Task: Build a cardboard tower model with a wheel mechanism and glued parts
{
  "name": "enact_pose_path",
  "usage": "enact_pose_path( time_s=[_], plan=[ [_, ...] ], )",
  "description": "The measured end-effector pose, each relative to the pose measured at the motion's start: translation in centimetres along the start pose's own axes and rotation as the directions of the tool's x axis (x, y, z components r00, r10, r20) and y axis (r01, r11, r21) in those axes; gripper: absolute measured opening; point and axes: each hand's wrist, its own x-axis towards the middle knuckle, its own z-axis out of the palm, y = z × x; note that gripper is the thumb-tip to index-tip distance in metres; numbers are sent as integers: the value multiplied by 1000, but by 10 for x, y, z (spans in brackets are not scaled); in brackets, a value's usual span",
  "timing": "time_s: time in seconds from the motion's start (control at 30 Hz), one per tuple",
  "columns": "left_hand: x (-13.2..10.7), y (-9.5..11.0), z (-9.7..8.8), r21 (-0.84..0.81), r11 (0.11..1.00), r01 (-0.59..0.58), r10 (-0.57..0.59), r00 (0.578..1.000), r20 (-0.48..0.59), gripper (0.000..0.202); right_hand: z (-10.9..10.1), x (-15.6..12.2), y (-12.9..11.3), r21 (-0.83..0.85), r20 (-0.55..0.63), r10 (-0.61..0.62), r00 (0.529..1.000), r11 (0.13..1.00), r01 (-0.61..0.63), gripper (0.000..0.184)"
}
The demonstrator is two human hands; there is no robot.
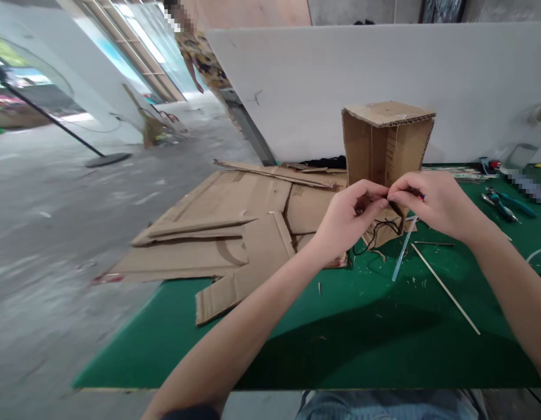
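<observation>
In front of an upright open-fronted cardboard box (411,146), my two hands meet at the fingertips. My left hand (351,210) is closed in a pinch, and what it grips is hidden. My right hand (436,201) is pinched against it, with a bit of red and blue showing by its fingers, too small to name. Thin black wires (386,224) loop just under the hands, near the box's base. A translucent stick (404,251) leans below my right hand. Close by on the green table (362,344) lie a thin wooden stick (445,289) and a dark metal rod (434,243).
Flat cardboard pieces (257,198) are heaped on the left, some overhanging the table edge. Pliers (500,204) lie at the right. A white panel (305,93) stands behind the table. Beyond it at the left is a person (200,55) in a patterned shirt.
</observation>
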Motion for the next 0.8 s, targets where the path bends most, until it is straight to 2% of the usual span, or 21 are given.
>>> enact_pose_path(
  time_s=[0.17,0.23,0.3,0.37,0.43,0.57,0.63,0.7,0.8],
  plan=[
    [1,0,1,32,999,-5,6,999,-39,4,5,0,2,-1,-22,-14,1000,1000,14,19],
    [1,-1,0,24,1000,19,-17,998,-59,6,7,-2,5,-23,-96,-39,995,999,37,14],
    [3,-3,-1,-1,999,42,-42,995,-87,6,5,-2,8,-79,-217,-76,973,995,60,20],
    [6,-5,-3,-66,995,73,-81,990,-118,8,-1,1,11,-165,-331,-112,937,985,60,32],
    [14,-7,-5,-168,978,120,-144,980,-138,10,-10,9,14,-244,-383,-137,913,969,42,43],
    [43,-7,-4,-420,888,188,-283,943,-174,8,-28,41,29,-310,-339,-167,926,949,58,56],
    [60,-8,-2,-516,832,205,-349,916,-199,3,-30,58,41,-255,-303,-135,944,965,56,46],
    [74,-9,2,-554,807,203,-381,896,-226,3,-28,70,54,-166,-316,-71,946,986,18,30],
    [84,-11,11,-543,819,183,-369,894,-256,9,-23,76,67,-77,-409,8,913,996,-43,22]
  ],
)
